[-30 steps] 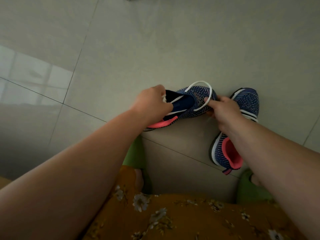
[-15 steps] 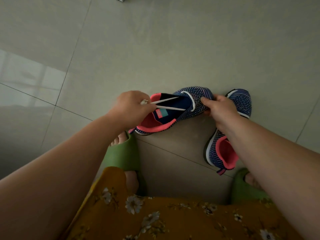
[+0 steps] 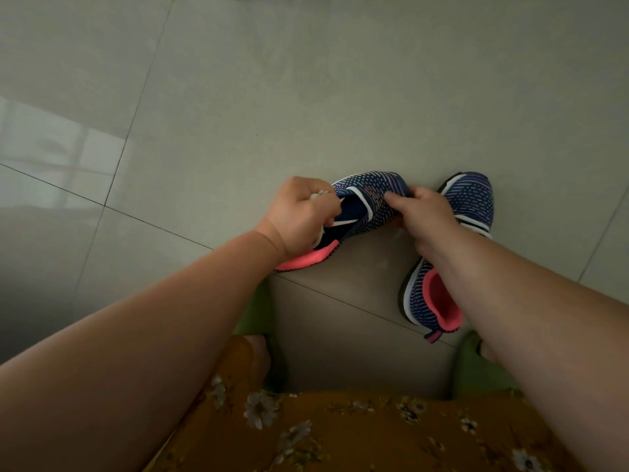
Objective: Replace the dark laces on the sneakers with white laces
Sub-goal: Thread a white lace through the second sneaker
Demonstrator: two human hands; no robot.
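Pulling the white lace (image 3: 361,201) snug, keep your left hand (image 3: 299,216) fisted round both ends while your right hand (image 3: 423,216) pinches the sneaker (image 3: 374,189) toe steady.

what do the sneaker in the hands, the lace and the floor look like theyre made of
Sneaker: looks like knit fabric, matte, with fine rows of coloured dashes on navy; the pink collar seems soft padding.
Lace: a white flat strip, probably woven textile; too small to be sure.
Floor: likely glazed ceramic or stone tile, since it shows straight joints and a faint glossy reflection.
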